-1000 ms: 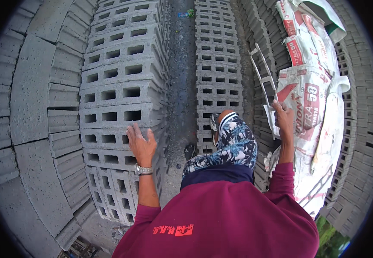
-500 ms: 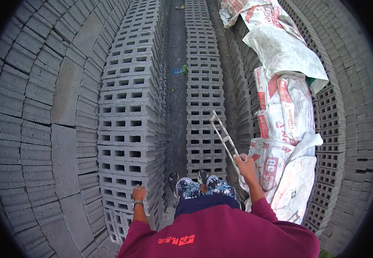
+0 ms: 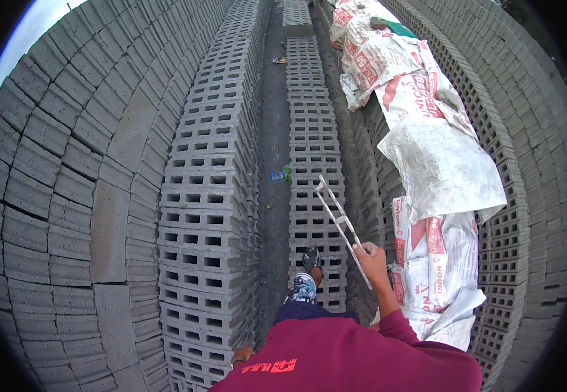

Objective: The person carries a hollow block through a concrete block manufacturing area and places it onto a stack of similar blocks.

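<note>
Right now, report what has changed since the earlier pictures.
The right hand has swung the pale ladder-shaped frame leftward, from beside the white-and-red sacks to partly over the middle row of grey hollow concrete blocks. The left hand has drawn back beside the maroon shirt. The right hand's grip stays.

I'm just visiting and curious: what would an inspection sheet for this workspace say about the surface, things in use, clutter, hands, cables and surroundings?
Surface: hollow grey blocks in long rows; one dark shoe shows over the middle row.
Things in use: a pale, narrow ladder-like frame, tilted above the middle row.
Clutter: blue and green litter on the ground strip beside that row.
Hands: right hand gripping the frame; left hand beside the left block stack, partly hidden by the maroon shirt, contact unclear.
Cables: nothing seen.
Surroundings: stacked-block wall far left; white-and-red sacks draped over blocks on the right.
</note>
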